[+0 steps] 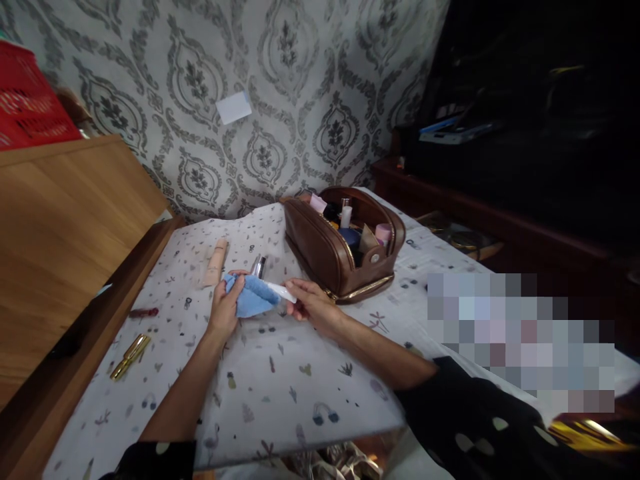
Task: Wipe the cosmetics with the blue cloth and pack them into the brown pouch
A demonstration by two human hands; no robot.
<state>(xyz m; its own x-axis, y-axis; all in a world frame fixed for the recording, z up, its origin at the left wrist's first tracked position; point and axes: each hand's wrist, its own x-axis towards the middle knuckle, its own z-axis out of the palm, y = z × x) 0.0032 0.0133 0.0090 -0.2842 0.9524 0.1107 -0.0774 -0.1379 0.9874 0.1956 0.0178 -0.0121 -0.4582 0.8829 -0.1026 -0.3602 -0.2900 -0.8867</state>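
Observation:
My left hand (227,303) grips a light blue cloth (253,297), which wraps partly around one end of a slim white tube (283,291). The other end of the tube is pinched in the fingers of my right hand (313,303). Just behind the cloth lies a silver cosmetic bottle (259,265). A peach-coloured squeeze tube (216,262) rests on the patterned cover to the left. To the right, close behind my right hand, stands an open brown leather makeup bag (320,247) holding several cosmetics.
On the left side of the white patterned tablecloth (260,393) lie a gold tube (131,357) and a dark red lipstick-like tube (144,312). A wooden panel (75,207) borders the left, with a red basket (33,100) on top. Patterned wallpaper (280,80) rises behind. A pixelated patch hides the right side.

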